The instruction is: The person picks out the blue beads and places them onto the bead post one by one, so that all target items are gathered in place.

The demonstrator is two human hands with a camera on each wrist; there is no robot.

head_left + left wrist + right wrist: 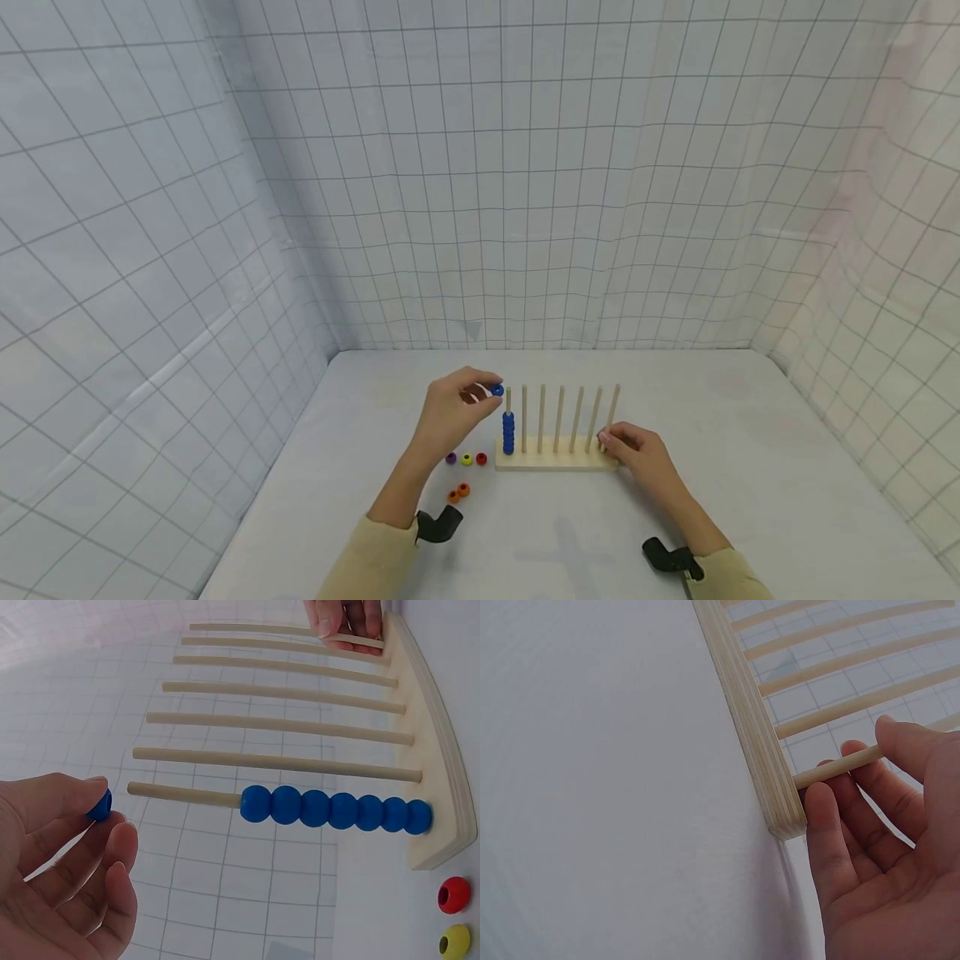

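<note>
My left hand (450, 410) pinches a blue bead (100, 805) between thumb and fingertips, just beside the top of the leftmost peg (184, 794). Several blue beads (508, 433) are stacked on that peg, down to the wooden base (555, 467); its upper part is bare. The other pegs carry no beads. At the far right end, my right hand (637, 450) holds the last peg (844, 763) low down, with thumb and fingers around it close to the base.
Left of the base lie loose beads on the white table (540, 533): a red bead (482, 458), a yellow bead (467, 459) and a purple bead (451, 458) in a row. Two orange beads (459, 492) sit nearer. Gridded white sheets (517, 208) surround the table.
</note>
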